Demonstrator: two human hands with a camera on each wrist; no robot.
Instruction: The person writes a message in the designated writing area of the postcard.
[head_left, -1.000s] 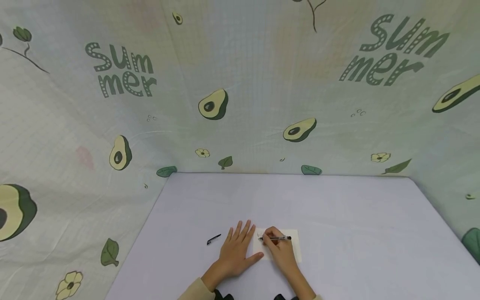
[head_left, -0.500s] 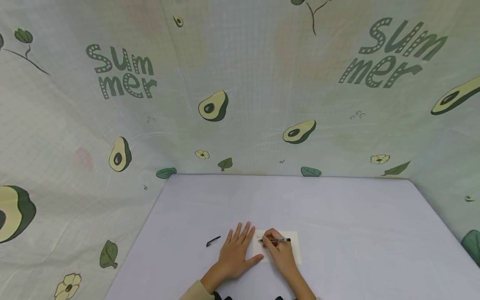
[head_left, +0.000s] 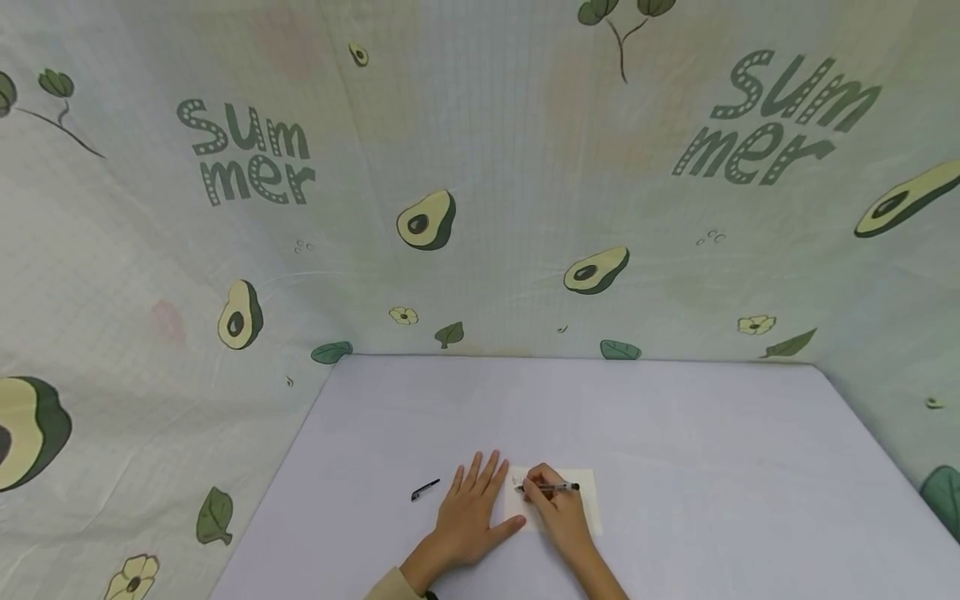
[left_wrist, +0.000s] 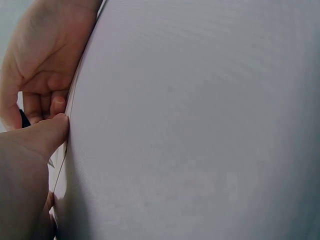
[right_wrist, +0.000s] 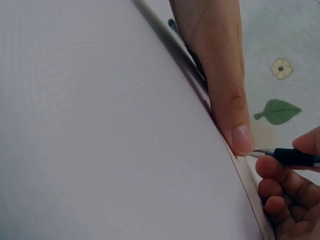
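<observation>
My right hand pinches a black-gripped pen, its tip close over the upper left of a small white sheet of paper. A few small handwritten marks show near that corner. My left hand lies flat with fingers spread, its thumb on the paper's left part. In the right wrist view, the pen's dark grip sits between thumb and fingers, the metal tip pointing at the left thumb. The left wrist view shows the left thumb in front of the curled right fingers.
A black pen cap lies on the table to the left of my left hand. The pale lavender tabletop reaches back to a cloth printed with avocados, leaves and lettering, which also hangs at both sides.
The pen tip has shifted slightly along the paper, and the written marks have grown. My left hand holds its place. The whole head view has slid down a little.
</observation>
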